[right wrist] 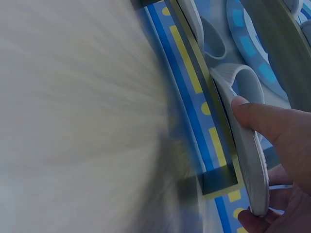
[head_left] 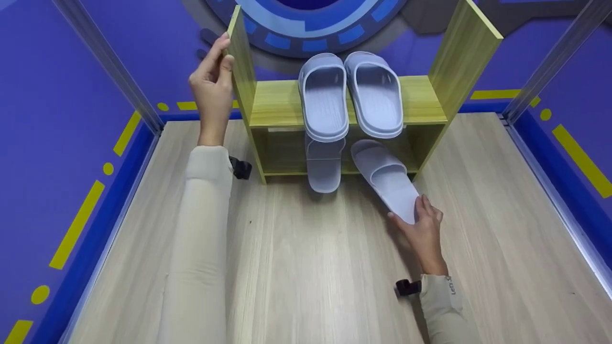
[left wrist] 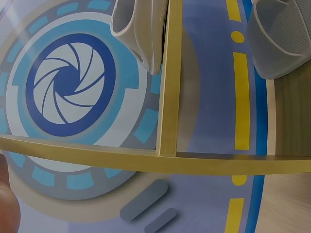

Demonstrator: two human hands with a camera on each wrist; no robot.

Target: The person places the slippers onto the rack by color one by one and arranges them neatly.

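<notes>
My right hand [head_left: 424, 234] grips a light grey slide slipper [head_left: 394, 184] by its heel end, thumb on one side and fingers on the other. The slipper slants, its toe at the opening of the lower level of a wooden shoe rack [head_left: 279, 102]. In the right wrist view, my thumb [right wrist: 262, 116] presses on the slipper's edge. With my left hand [head_left: 213, 88] I hold the upper edge of the rack's left side panel [head_left: 241, 62]. A matching slide slipper [head_left: 324, 174] sits on the lower level, its heel sticking out in front.
Two grey clogs, the left clog [head_left: 326, 105] and the right clog [head_left: 377, 100], stand side by side on the upper shelf. Under the rack spreads a pale wood-grain surface [head_left: 306, 267]. Blue printed walls [head_left: 57, 119] with metal corner posts [head_left: 110, 62] enclose it.
</notes>
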